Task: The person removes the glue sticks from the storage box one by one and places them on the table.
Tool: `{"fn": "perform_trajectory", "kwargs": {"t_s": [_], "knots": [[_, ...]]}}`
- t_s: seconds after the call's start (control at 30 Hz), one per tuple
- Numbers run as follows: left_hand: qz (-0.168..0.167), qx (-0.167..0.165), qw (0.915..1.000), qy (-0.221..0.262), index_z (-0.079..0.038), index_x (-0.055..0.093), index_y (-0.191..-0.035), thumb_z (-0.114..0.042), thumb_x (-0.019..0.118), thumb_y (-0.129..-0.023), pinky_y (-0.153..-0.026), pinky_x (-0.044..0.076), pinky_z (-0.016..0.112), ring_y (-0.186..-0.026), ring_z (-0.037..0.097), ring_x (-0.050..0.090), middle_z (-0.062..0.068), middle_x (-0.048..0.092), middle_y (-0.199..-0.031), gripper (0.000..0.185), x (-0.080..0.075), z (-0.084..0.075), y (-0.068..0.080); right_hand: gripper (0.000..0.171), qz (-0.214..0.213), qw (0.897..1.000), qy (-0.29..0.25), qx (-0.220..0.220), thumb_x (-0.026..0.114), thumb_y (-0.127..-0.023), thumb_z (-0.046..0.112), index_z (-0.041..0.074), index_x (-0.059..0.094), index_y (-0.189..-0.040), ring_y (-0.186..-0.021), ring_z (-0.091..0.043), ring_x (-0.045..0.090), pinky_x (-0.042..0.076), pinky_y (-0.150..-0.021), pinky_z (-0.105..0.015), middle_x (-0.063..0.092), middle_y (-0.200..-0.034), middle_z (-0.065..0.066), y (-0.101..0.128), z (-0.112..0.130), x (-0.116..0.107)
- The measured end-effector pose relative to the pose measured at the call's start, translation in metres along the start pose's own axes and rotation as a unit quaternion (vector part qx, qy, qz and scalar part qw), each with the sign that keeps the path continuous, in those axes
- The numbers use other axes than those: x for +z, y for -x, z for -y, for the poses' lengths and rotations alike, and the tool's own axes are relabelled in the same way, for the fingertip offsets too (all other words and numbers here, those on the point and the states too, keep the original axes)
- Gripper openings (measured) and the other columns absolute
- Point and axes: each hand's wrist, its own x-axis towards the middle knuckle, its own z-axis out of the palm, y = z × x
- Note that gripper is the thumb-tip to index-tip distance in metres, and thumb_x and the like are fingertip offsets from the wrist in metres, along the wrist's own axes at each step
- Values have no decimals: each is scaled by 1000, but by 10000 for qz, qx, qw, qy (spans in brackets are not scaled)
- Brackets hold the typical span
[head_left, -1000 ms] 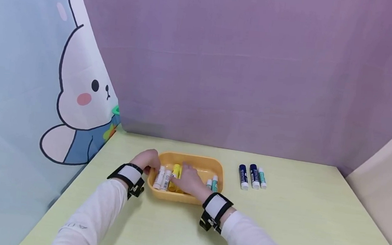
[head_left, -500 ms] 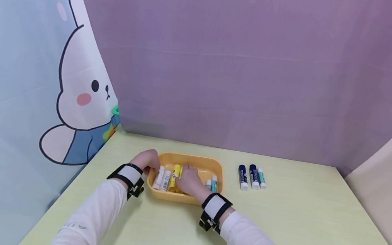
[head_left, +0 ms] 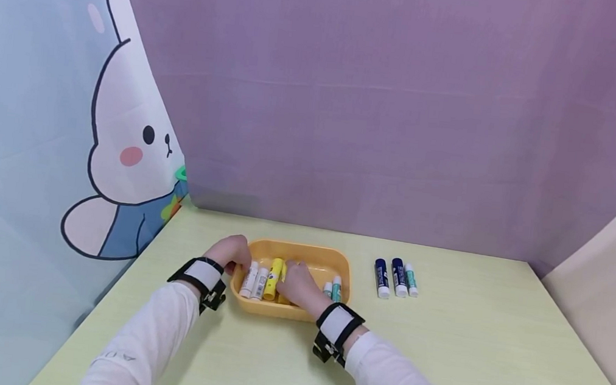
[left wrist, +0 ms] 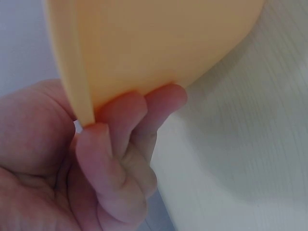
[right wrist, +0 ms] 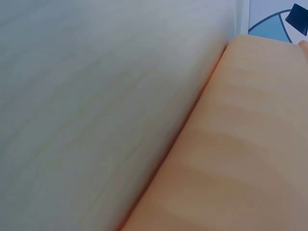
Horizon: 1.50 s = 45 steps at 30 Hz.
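Note:
My left hand (head_left: 232, 252) grips the left rim of the orange plastic basket (head_left: 313, 253); in the left wrist view its fingers (left wrist: 103, 159) curl against the basket wall (left wrist: 159, 38). Inside the basket, my right hand (head_left: 300, 285) holds a yellow glue stick (head_left: 284, 274), partly hidden by the fingers. Another yellow glue stick (head_left: 273, 279) lies to its left. Two white glue sticks (head_left: 249, 279) lie further left, and two teal-and-white ones (head_left: 337, 288) lie at the right end. The right wrist view shows only the basket's outer wall (right wrist: 226, 144) and the tabletop, not the hand.
Right of the basket, two navy glue sticks (head_left: 382, 278) and a teal one (head_left: 411, 280) lie on the pale table (head_left: 466, 335). A purple cloth (head_left: 375, 113) hangs behind the table, and a blue cloth (head_left: 5, 190) with a cartoon rabbit hangs at the left.
The right thumb has drawn in beside the right-hand yellow glue stick. The left-hand yellow glue stick has shifted slightly left. The left hand stays on the rim.

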Motion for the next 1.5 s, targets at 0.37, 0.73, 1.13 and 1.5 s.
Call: {"fn": "perform_trajectory", "kwargs": {"t_s": [0.37,0.73,1.13,1.5], "knots": [[11,-48,10000,34,4,55,-100,2,61,-76,-43,42,22,-44,13,44,9,53,-69,25,0,0,0,57,17,9998,-160,119,66,-84,16,-6,44,-132,-85,-22,54,49,-68,-31,53,-125,-23,0,0,-1],[5,-1,9999,101,4,55,-101,2,62,-75,-44,44,22,-45,13,46,11,56,-73,27,2,2,-2,50,56,9995,-299,-10,69,-81,15,-7,49,-122,-74,-18,52,46,-60,-28,55,-95,-11,1,-7,-5],[-18,-10,10000,68,5,53,-102,2,62,-76,-43,43,23,-45,13,45,12,57,-74,28,-2,4,0,49,166,9991,-370,95,69,-82,16,-4,49,-122,-65,-17,54,46,-52,-26,54,-86,-8,6,-3,-19],[-6,2,10000,90,5,55,-100,2,62,-75,-44,44,23,-45,14,46,12,57,-75,26,-1,5,-1,37,310,9970,-700,75,67,-84,14,-2,51,-113,-54,-18,59,56,-55,-35,56,-78,-10,11,1,-56]]}}
